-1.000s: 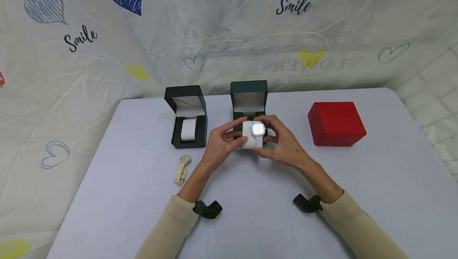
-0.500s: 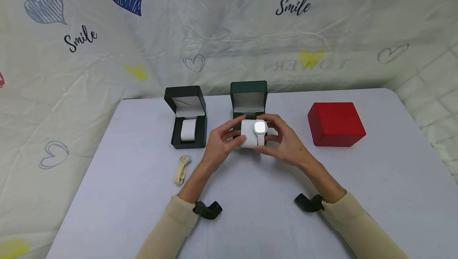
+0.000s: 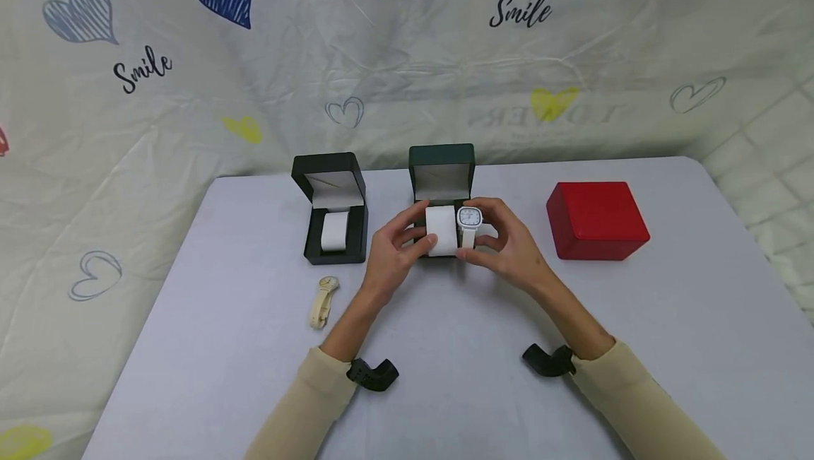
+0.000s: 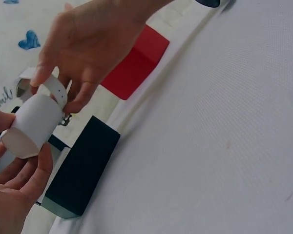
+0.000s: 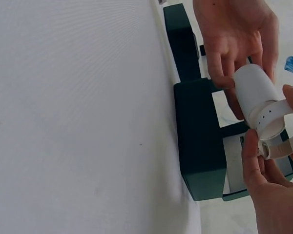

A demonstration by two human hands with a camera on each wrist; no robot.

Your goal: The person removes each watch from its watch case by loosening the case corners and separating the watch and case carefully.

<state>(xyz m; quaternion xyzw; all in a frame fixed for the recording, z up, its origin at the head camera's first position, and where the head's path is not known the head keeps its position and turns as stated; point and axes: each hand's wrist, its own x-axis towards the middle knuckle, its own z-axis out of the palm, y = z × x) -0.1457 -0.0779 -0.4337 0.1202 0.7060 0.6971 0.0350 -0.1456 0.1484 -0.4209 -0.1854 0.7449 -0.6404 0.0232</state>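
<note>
Above the front of the open green box (image 3: 441, 163), my left hand (image 3: 421, 231) grips a white cushion roll (image 3: 441, 231). My right hand (image 3: 475, 237) pinches a white watch (image 3: 469, 219) with a square face, at the roll's right end. In the right wrist view the watch strap (image 5: 278, 132) still loops around the end of the cushion roll (image 5: 254, 90). In the left wrist view the cushion roll (image 4: 34, 124) lies between my left hand's fingers (image 4: 36, 170), and my right hand's fingers (image 4: 78, 97) pinch the strap (image 4: 56, 90).
An open black box (image 3: 331, 177) with a white cushion (image 3: 335, 231) stands to the left. A beige watch (image 3: 323, 299) lies in front of it. A shut red box (image 3: 596, 220) stands to the right. All rest on a pale table (image 3: 445, 403) against a heart-print cloth.
The white watch has slid from the middle of the cushion roll to its right end. Both hands have drifted slightly farther from me, toward the green box.
</note>
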